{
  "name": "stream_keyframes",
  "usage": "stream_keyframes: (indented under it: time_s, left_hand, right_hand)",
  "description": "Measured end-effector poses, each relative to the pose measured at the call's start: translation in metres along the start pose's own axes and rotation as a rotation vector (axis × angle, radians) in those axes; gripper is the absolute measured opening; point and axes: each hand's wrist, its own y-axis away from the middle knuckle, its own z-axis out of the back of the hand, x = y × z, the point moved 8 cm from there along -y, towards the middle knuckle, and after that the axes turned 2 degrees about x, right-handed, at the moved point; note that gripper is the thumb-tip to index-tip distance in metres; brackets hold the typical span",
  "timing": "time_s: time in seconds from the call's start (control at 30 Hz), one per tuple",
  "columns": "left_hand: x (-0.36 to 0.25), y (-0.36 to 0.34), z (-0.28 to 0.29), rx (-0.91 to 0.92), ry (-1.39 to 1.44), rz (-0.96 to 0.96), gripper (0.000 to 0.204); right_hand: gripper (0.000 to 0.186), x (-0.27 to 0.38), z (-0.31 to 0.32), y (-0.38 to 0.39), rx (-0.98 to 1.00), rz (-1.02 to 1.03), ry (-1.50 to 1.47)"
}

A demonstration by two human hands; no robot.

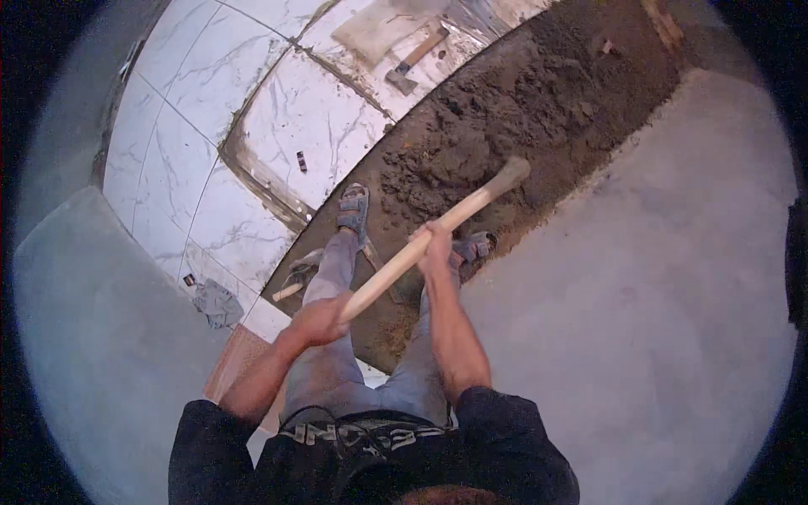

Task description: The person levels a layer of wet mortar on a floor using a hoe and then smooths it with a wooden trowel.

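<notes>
Head view: left hand [322,320] and right hand [435,245] clasp the wooden handle [387,276], probably stiff, tip-heavy, best held wide apart.

Seen in soft light, brightest on white, grey-veined square tiles [324,114], dimmer over dark brown, lumpy earthy mix [522,101]; blurred slightly at a long, pale wooden handle [468,208]; curved and blackened toward the rim.

Long handle [391,273] here, pale wood, smooth, matt; tool head [510,173] too blurred to tell! Dirt bed [471,143] v. rough, clumpy, matt. White tiles [295,118] smooth, semi-gloss w/ gritty patches. Small axe [404,79]: dull metal, wood-look grip. Rag [217,305] crumpled cloth; sheet [478,21] shiny, prob. plastic.
</notes>
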Motion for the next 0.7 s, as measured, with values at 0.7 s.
stream_keyframes:
  time_s: [0.7]
  left_hand:
    - [-0.098, -0.151, 0.029, -0.162, 0.335, -0.172, 0.046]
  right_hand:
    - [0.010, 0.219, -0.046, -0.096, -0.028, 0.325, 0.564]
